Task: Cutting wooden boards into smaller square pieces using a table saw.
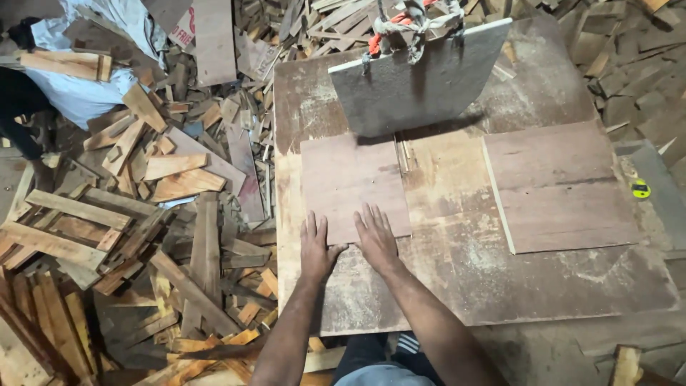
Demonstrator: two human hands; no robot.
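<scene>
Both hands lie flat, fingers spread: left hand [315, 248] and right hand [374, 238] press the near edge of a plywood square [352, 184]. Blade guard plate [421, 75] stands at 12 o'clock; second plywood panel [561, 187] at 3 o'clock; offcut pile [143, 214] at 9 o'clock.

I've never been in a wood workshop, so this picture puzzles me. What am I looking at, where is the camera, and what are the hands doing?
The camera sits on a person's head and looks down at their own two bare hands. The left hand and right hand lie flat, fingers spread, on the near edge of a thin reddish plywood sheet. Neither hand closes a grip on it; they only press on it. The sheet rests on a dusty work table. Behind it stands a grey guard plate bound with rope. A second plywood sheet lies to the right. Heaps of wood offcuts cover the floor on the left.
</scene>
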